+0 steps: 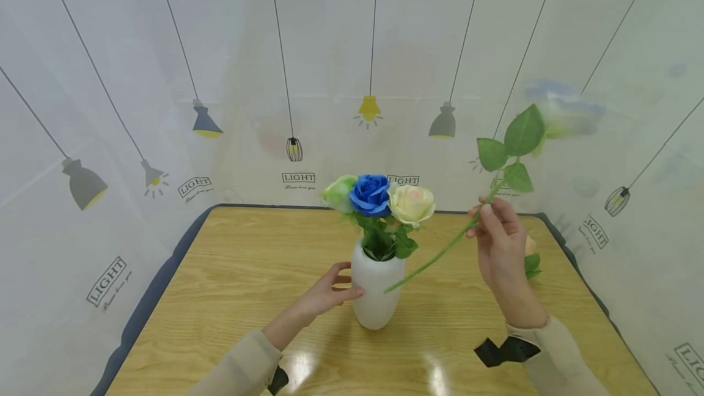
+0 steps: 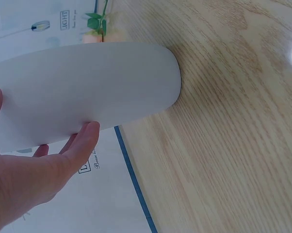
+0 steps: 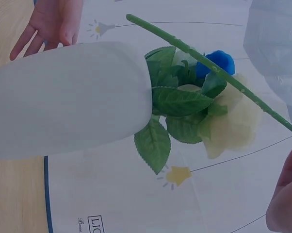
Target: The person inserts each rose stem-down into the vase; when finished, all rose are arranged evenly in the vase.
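A white vase (image 1: 378,298) stands upright on the table, holding a blue rose (image 1: 371,195), a cream rose (image 1: 412,204) and a pale green flower (image 1: 338,193). My left hand (image 1: 321,296) touches its left side, thumb and fingers spread and lightly bent; the left wrist view shows the fingertips (image 2: 91,127) on the smooth wall. To the right, my right hand (image 1: 502,243) pinches the green stem of a light blue and white rose (image 1: 566,109), whose bloom is blurred. The stem slants down leftward, its bare end (image 3: 132,18) overlapping the vase in the head view.
A peach flower (image 1: 530,245) with green leaves lies on the wooden table (image 1: 264,243), partly hidden behind my right hand. White cloth printed with lamps (image 1: 370,106) hangs around the table's back and sides. Black wrist bands (image 1: 508,350) sit over my sleeves.
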{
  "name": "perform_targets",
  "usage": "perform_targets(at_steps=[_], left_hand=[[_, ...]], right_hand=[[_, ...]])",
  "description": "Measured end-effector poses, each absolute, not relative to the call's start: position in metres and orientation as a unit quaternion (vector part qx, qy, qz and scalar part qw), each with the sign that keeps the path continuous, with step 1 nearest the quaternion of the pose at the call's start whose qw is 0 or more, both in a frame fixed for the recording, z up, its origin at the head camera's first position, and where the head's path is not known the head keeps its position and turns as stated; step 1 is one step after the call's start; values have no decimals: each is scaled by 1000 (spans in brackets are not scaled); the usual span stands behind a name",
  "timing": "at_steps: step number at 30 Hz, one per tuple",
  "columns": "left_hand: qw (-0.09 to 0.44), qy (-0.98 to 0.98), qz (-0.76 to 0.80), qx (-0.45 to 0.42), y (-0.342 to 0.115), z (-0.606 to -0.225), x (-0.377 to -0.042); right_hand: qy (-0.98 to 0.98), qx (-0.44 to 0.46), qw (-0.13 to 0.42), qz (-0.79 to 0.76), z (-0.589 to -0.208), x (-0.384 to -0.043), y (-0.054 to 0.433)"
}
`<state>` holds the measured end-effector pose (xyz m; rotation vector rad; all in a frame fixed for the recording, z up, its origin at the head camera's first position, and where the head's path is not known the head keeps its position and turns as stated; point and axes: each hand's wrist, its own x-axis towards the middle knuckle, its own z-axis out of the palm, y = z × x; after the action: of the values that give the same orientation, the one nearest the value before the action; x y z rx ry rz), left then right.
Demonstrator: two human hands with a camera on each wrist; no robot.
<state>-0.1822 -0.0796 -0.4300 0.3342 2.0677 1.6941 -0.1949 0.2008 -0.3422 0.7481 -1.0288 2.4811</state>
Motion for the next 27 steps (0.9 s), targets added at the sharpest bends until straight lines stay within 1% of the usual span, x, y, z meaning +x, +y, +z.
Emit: perform_targets(at_steps=[4,12,15,17,23,27], left_hand=[[222,748,613,121,-80,-428,-181],[221,752,610,118,-81,-454,-194],[221,752,610,118,-81,-457,-195],[220,752,610,118,-81,-457,-195],[219,751,612,115,-81,-458,-195],[220,754,609,111,-81,-459,-196]], right_hand=[[-352,267,207,873,-333,-194,194],[-402,311,308,805,-317,-195,181],[-440,330,331,767,-314,-195,177],[-464,346,335,744,-314,-195,175],[-550,393,309,670,-319,-196,167],[-629,400,317,586,-327,-197,160]])
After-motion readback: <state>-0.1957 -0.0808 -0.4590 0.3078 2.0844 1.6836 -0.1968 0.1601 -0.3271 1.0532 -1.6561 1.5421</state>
